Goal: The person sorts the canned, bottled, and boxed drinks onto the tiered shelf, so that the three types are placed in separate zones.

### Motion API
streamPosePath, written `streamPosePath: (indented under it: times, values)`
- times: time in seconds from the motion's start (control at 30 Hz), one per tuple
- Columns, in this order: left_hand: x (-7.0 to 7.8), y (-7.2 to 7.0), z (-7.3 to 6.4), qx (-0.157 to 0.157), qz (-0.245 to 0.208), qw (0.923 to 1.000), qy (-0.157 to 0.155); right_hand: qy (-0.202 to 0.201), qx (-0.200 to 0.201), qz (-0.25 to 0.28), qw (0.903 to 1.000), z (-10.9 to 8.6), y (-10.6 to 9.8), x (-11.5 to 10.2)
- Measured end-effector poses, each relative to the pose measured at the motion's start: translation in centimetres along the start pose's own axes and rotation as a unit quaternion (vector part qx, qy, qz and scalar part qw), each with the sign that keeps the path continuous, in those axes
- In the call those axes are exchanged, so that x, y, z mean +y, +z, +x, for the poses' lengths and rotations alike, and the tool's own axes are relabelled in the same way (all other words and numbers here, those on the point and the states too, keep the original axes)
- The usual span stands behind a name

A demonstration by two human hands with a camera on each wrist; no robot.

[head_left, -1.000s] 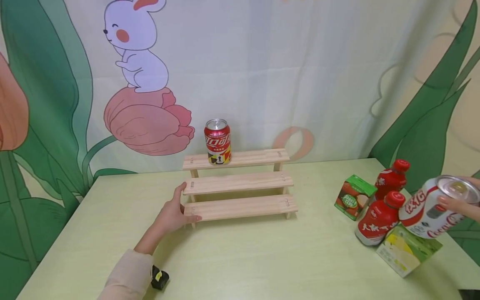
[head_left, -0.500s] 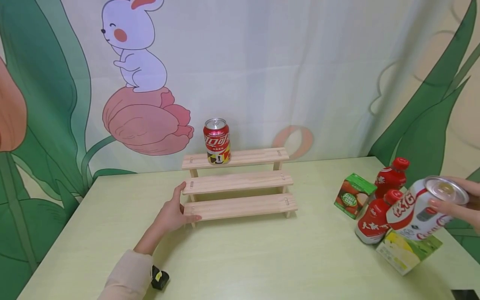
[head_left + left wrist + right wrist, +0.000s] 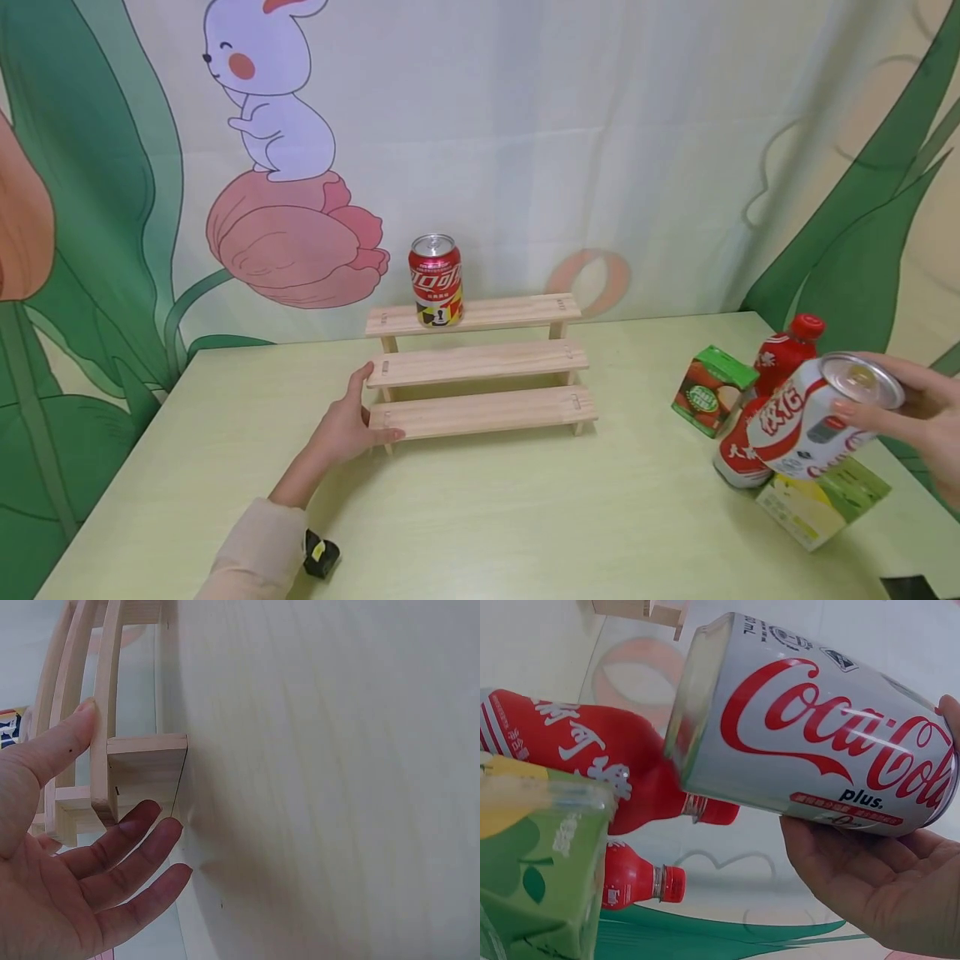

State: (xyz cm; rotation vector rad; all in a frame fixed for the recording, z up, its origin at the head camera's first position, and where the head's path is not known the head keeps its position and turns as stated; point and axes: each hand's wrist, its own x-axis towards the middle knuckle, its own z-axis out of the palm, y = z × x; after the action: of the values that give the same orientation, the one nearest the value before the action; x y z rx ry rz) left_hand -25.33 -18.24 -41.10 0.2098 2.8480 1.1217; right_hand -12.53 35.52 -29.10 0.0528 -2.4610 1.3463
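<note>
A three-tier wooden display stand stands on the table, a red Coca-Cola can upright on its top step. At the stand's left end, my left hand grips it, thumb on the lowest step and index finger at the middle one. The left wrist view shows the other fingers loosely bent beside the end. My right hand holds a white Coca-Cola plus can, tilted, above the table at the right. In the head view this can partly hides a red-capped bottle and a green-yellow carton.
Behind the held can stands a second red bottle. A green and red juice carton is left of it. A small black object lies by my left sleeve. A printed curtain hangs behind the table.
My right hand has carried the white can leftward, from over the carton to in front of the nearer bottle. The left hand stays on the stand.
</note>
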Motion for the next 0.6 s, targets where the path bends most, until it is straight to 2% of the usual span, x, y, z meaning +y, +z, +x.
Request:
streamPosePath:
  times: [0.27,0.43,0.6]
  values:
    - [0.0,0.2,0.1,0.002,0.001,1.0,-0.001,0.015,-0.001,-0.017,0.9997,0.2,1.0,-0.2]
    - [0.0,0.1,-0.1,0.003,0.0,1.0,0.001,0.0,-0.002,0.019,0.9998,0.3,1.5,-1.0]
    - [0.1,0.0,-0.2,0.003,-0.001,1.0,0.0,0.006,-0.01,0.019,0.9997,0.7,1.9,-0.6]
